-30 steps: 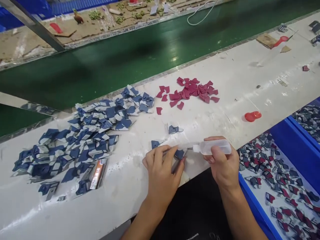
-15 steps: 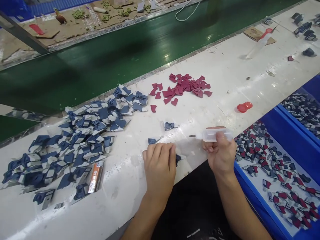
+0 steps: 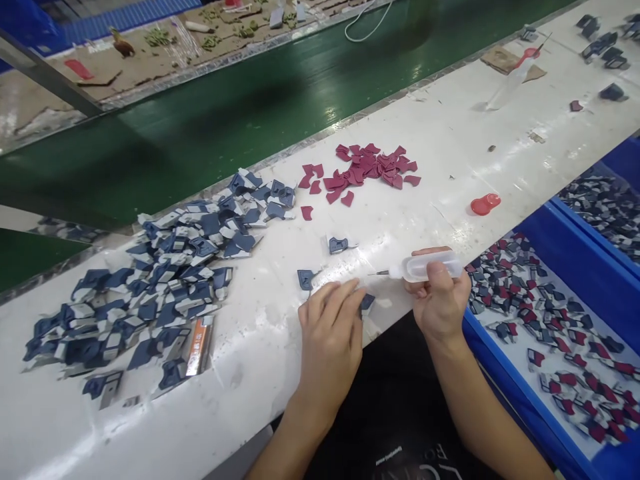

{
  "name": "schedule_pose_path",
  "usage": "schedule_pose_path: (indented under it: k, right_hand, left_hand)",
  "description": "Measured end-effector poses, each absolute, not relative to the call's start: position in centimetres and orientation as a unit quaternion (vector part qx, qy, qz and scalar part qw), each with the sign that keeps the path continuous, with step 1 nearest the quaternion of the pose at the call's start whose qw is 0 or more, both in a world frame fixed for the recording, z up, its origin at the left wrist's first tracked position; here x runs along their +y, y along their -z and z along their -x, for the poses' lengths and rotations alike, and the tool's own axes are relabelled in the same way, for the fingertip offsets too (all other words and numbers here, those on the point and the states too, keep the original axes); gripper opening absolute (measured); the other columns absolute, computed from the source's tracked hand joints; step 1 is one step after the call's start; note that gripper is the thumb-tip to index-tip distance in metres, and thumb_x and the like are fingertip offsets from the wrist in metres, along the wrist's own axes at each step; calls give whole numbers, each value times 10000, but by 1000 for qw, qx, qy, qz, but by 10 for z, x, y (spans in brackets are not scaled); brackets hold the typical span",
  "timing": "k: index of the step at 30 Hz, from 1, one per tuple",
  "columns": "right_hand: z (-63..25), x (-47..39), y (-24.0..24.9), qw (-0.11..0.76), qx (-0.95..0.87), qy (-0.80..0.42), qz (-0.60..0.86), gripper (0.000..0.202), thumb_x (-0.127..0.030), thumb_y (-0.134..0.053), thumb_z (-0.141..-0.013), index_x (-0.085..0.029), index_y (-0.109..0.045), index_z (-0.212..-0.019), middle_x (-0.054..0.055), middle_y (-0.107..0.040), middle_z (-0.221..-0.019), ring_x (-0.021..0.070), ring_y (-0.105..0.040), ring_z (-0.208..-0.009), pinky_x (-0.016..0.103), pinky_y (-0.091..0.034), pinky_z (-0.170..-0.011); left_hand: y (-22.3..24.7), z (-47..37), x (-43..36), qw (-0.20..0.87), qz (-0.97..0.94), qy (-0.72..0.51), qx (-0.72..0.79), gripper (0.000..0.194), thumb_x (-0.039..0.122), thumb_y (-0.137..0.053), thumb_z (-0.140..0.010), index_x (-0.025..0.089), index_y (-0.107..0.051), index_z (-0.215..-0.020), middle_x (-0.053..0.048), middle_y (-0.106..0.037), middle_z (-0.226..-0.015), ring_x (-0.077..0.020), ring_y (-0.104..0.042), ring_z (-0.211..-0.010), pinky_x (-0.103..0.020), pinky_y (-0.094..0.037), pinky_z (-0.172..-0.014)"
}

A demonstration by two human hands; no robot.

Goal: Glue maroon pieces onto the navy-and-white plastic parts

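My right hand (image 3: 440, 297) is wrapped round a clear squeeze bottle (image 3: 431, 267), its thumb on the side and its thin metal needle pointing left. My left hand (image 3: 333, 327) is palm down at the table with its fingers bent and close together. A small blue-and-white plastic piece (image 3: 367, 305) shows at its fingertips, partly hidden by them. The needle tip is just above these fingers, apart from the piece. Two similar pieces lie beyond: one blue piece (image 3: 305, 279) left of my fingertips, another blue piece (image 3: 339, 246) farther back.
A heap of blue-and-white pieces (image 3: 170, 280) spreads at left, with an orange-and-silver box (image 3: 199, 347) beside it. Maroon flat pieces (image 3: 367, 167) lie behind. A red cap (image 3: 485, 204) and a second bottle (image 3: 513, 80) are at right. A blue bin (image 3: 505, 393) holds maroon-marked pieces.
My left hand has shifted slightly right and away from me, and the piece at its fingertips has moved with it and shows more. My right hand keeps the bottle in nearly the same place.
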State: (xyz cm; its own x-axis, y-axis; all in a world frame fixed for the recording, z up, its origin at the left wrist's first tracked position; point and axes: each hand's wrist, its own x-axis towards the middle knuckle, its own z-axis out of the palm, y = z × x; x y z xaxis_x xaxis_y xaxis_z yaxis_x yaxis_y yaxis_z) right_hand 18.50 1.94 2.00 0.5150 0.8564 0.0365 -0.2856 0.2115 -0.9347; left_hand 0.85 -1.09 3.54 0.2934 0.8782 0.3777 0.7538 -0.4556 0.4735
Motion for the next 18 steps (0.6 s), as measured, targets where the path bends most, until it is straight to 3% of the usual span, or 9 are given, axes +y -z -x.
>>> schedule_pose_path:
  k: [2,4,7,11,15,18]
  right_hand:
    - [-185,19,-22,727,-290,-395,481,310,-491,-806,-936,-193,-746,-876,-74,-468,-532,84,-359,-423,230,-304,-415]
    - [-185,17,-23,721,-301,-392,486,298,-483,-768,-965,-201,-730,-875,-78,-460,-510,93,-367,-405,238,-305,-410]
    - [-187,12,-24,700,-339,-369,509,288,-482,-752,-982,-213,-722,-884,-64,-510,-528,111,-418,-397,260,-317,-405]
    - [-190,7,-22,664,-382,-340,546,285,-482,-785,-961,-221,-714,-872,-49,-556,-603,116,-438,-434,277,-344,-427]
    - [-191,3,-22,624,-429,-331,563,266,-466,-794,-961,-225,-706,-891,-34,-603,-686,127,-486,-523,295,-450,-534]
    - [-189,0,-25,599,-456,-313,579,261,-469,-775,-971,-230,-701,-896,-15,-645,-725,149,-537,-567,299,-466,-536]
  left_hand:
    - [-35,-12,-10,95,-776,-328,530,327,8,-572,-985,211,-658,-1226,-94,-715,-1283,-263,-588,-1267,-415,-454,-1032]
    - [-33,-16,-12,88,-753,-336,559,138,164,-689,-982,185,-650,-1113,-103,-675,-1126,-260,-586,-1097,-416,-477,-951]
    - [-31,-21,-16,78,-752,-297,583,279,405,-796,-951,205,-606,-990,-48,-638,-943,-232,-517,-921,-391,-436,-816]
    - [-31,-19,-16,97,-761,-263,584,118,269,-709,-1009,217,-637,-1087,-47,-669,-980,-240,-528,-976,-388,-409,-816]
    - [-33,-13,-13,142,-766,-252,574,255,165,-654,-988,231,-663,-1234,-67,-661,-1096,-250,-525,-1035,-404,-445,-884]
    - [-33,-11,-12,164,-754,-266,577,311,214,-712,-944,227,-669,-1253,-74,-649,-1134,-266,-528,-1070,-432,-468,-934]
